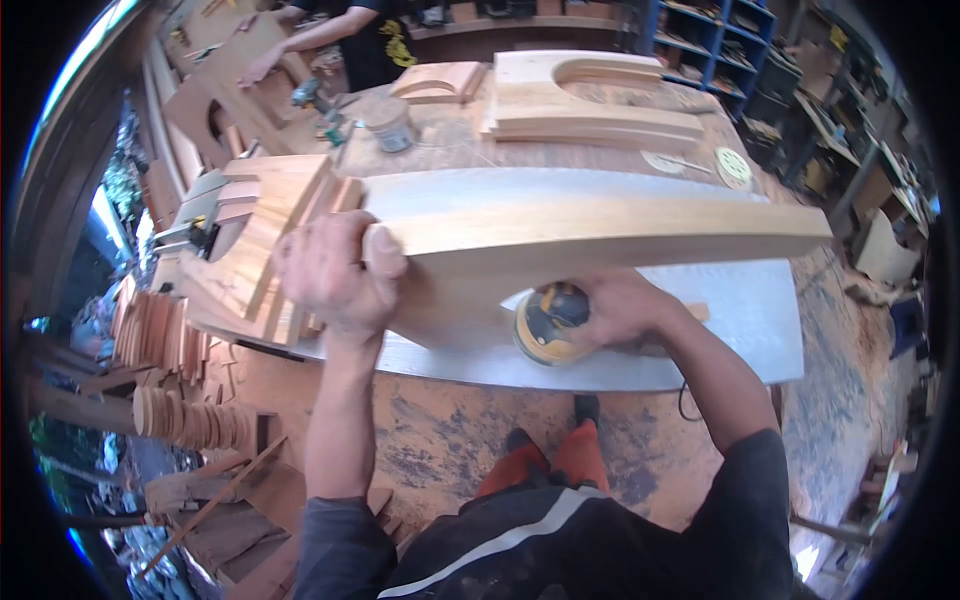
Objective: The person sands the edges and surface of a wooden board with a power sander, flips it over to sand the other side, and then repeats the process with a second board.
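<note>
A long pale wooden piece (600, 230) with a curved underside stands on edge across the metal-grey sheet (770, 340) on the workbench. My left hand (345, 265) is wrapped round its left end, thumb on the top edge. Below and in front of the piece, my right hand (620, 310) grips a yellow and black power sander (552, 322). The sander is close to the curved inner face of the wood; whether its pad touches the wood cannot be made out. Part of my right fingers is hidden by the sander.
Stacked wooden boards (265, 240) lie left of my left hand. Behind are a cut-out wooden frame (530, 95), a round tin (390, 122) and a green drill (318, 105). Another person's arm (320, 38) reaches over boards at the back left. A cable (686, 402) hangs at the front edge.
</note>
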`<move>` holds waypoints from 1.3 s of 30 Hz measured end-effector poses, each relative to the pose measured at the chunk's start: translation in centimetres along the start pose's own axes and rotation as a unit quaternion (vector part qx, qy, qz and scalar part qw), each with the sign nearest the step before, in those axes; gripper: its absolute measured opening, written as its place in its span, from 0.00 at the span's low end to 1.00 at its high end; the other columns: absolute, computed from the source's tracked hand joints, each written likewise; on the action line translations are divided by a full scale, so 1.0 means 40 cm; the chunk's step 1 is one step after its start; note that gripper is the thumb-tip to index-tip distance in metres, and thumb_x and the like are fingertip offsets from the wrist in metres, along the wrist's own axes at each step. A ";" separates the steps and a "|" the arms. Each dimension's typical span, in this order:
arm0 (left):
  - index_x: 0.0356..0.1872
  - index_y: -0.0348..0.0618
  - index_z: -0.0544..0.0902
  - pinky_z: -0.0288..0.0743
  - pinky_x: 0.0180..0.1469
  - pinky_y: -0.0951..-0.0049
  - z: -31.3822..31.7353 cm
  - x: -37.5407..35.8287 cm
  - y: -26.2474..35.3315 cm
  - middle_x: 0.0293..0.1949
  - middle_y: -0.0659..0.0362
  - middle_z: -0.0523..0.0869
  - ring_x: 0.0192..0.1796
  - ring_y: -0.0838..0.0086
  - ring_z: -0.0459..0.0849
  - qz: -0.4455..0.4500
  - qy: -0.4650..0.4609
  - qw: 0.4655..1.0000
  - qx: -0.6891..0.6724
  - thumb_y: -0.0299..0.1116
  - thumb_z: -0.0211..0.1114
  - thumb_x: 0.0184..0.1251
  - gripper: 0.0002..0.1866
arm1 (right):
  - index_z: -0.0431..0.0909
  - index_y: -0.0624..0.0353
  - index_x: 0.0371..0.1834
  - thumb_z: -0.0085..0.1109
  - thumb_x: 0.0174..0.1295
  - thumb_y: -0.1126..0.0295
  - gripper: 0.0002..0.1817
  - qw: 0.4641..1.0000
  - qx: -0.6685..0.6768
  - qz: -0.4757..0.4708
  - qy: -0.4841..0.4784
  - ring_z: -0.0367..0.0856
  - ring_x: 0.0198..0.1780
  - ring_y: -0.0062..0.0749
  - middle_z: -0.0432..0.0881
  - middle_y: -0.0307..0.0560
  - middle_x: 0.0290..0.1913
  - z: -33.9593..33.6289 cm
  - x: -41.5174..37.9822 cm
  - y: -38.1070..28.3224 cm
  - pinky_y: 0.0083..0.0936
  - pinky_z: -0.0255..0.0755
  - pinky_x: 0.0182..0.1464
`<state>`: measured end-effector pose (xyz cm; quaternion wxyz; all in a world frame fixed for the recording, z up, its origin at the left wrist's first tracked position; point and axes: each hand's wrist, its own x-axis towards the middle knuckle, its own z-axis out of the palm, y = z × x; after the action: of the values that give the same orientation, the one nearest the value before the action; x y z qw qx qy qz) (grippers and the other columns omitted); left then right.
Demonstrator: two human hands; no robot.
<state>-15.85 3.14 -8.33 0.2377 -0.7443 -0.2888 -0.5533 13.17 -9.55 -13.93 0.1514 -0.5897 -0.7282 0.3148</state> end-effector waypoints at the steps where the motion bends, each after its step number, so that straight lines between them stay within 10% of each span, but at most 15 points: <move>1: 0.27 0.50 0.84 0.68 0.45 0.64 -0.002 0.001 -0.011 0.22 0.64 0.82 0.28 0.68 0.79 0.013 0.012 1.000 0.001 0.53 0.61 0.78 0.22 | 0.80 0.54 0.70 0.76 0.50 0.52 0.42 1.000 0.018 0.006 0.012 0.86 0.65 0.51 0.87 0.58 0.64 0.000 -0.001 -0.004 0.40 0.78 0.69; 26: 0.30 0.49 0.84 0.65 0.46 0.63 -0.029 0.008 -0.008 0.23 0.62 0.80 0.29 0.66 0.76 -0.003 -0.027 1.000 0.001 0.54 0.60 0.80 0.22 | 0.82 0.48 0.62 0.80 0.48 0.60 0.34 0.972 0.147 -0.185 0.005 0.86 0.59 0.53 0.83 0.51 0.58 0.079 0.011 -0.077 0.43 0.81 0.62; 39: 0.29 0.49 0.83 0.66 0.45 0.62 -0.020 0.007 -0.012 0.24 0.63 0.81 0.30 0.65 0.79 -0.003 -0.029 1.000 0.004 0.54 0.61 0.80 0.22 | 0.85 0.41 0.60 0.82 0.51 0.57 0.30 0.994 -0.095 -0.046 -0.013 0.85 0.60 0.56 0.81 0.53 0.62 0.074 -0.210 -0.028 0.46 0.82 0.61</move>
<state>-16.67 3.01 -7.84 0.2307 -0.7585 -0.3001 -0.5305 12.75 -18.50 -14.19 0.0999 -0.5636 -0.7826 0.2447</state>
